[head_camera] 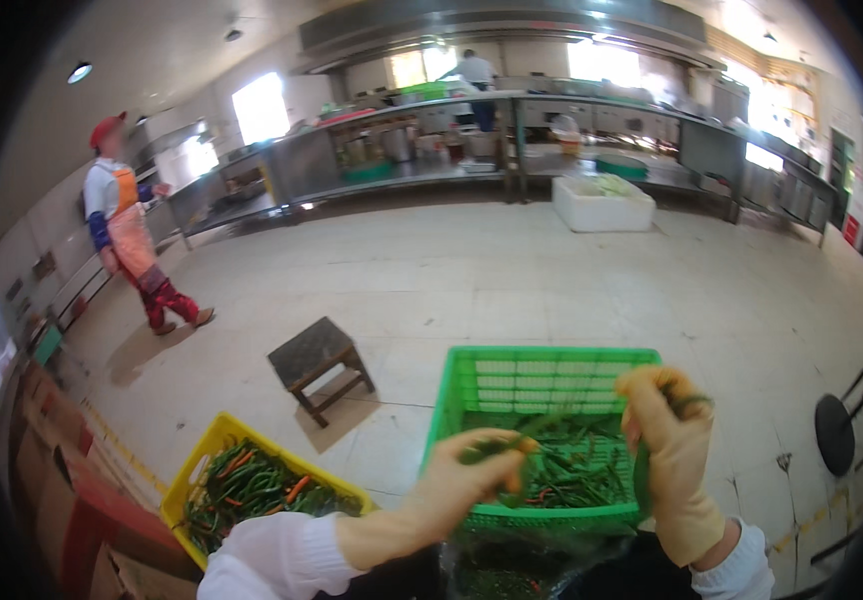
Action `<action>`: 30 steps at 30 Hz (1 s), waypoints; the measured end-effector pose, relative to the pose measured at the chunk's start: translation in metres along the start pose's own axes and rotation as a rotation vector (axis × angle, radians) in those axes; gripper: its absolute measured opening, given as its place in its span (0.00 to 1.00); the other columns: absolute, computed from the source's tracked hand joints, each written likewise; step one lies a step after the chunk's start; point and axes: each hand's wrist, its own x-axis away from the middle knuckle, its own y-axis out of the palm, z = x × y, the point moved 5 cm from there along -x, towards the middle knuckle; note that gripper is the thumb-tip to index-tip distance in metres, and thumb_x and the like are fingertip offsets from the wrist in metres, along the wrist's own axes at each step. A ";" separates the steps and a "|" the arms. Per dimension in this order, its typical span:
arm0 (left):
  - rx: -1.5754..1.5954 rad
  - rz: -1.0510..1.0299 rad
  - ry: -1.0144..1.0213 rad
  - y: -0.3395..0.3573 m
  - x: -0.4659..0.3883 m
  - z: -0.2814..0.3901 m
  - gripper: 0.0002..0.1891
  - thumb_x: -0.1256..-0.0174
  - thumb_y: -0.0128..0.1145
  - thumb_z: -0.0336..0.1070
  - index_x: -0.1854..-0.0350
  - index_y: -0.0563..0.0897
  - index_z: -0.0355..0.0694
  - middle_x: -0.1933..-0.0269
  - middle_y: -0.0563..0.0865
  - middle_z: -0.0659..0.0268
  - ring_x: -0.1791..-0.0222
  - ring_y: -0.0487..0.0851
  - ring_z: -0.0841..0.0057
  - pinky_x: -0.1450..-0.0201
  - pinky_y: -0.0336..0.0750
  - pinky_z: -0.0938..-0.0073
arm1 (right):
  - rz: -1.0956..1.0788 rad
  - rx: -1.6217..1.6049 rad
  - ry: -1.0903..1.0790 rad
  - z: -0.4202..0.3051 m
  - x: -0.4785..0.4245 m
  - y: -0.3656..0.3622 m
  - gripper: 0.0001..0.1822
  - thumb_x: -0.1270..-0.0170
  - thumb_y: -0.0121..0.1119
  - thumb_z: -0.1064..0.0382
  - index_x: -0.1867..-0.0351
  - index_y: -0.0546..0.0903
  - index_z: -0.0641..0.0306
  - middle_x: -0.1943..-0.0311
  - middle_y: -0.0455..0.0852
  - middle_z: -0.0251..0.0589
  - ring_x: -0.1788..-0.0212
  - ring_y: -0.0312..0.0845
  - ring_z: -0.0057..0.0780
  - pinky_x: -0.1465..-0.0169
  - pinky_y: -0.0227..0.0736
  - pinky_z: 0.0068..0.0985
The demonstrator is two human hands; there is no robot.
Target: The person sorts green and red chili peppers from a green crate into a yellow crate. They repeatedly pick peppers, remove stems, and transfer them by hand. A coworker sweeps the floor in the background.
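Observation:
My left hand, in a pale yellow glove with orange fingertips, holds green chili peppers over the near left part of a green plastic crate. At the crate's right side is my right hand, gloved alike. Its fingers are curled around green chili peppers, one of which hangs down below the palm. Inside the crate lie green chili peppers and a few red ones. A yellow plastic crate, left of my left arm, is heaped with green and reddish peppers. Blur hides the exact number held.
Below the green crate is a plastic bag with green scraps. A small wooden stool stands ahead on the tiled floor. At left is a person in an apron; another person is behind steel counters. A white foam box sits beyond.

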 end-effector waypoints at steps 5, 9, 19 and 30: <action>-0.112 0.005 -0.047 0.000 0.005 -0.002 0.13 0.40 0.67 0.39 0.59 0.81 0.37 0.75 0.81 0.70 0.79 0.68 0.86 0.76 0.60 0.82 | -0.079 0.263 -0.189 -0.009 0.008 0.006 0.15 0.32 0.62 0.64 0.46 0.82 0.65 0.72 0.82 0.33 0.73 0.74 0.15 0.70 0.72 0.19; -0.095 0.055 0.091 -0.008 0.003 0.017 0.13 0.38 0.65 0.36 0.56 0.82 0.34 0.65 0.89 0.65 0.80 0.68 0.88 0.77 0.62 0.86 | -0.050 -0.016 -0.027 -0.005 -0.004 -0.012 0.19 0.32 0.63 0.61 0.42 0.79 0.65 0.69 0.82 0.30 0.69 0.73 0.14 0.66 0.71 0.17; -0.057 0.152 0.102 -0.033 -0.016 0.021 0.10 0.38 0.63 0.33 0.59 0.81 0.35 0.66 0.89 0.61 0.80 0.70 0.87 0.78 0.62 0.86 | -0.239 -0.217 0.268 0.017 -0.016 -0.017 0.14 0.31 0.59 0.64 0.46 0.82 0.64 0.70 0.83 0.28 0.76 0.68 0.09 0.73 0.62 0.11; -0.114 0.079 0.049 -0.039 -0.021 0.011 0.09 0.37 0.62 0.36 0.60 0.82 0.36 0.71 0.87 0.66 0.82 0.73 0.88 0.79 0.64 0.86 | -0.174 -0.181 0.386 0.035 -0.020 -0.012 0.17 0.26 0.52 0.55 0.55 0.85 0.69 0.73 0.79 0.29 0.81 0.61 0.11 0.78 0.56 0.14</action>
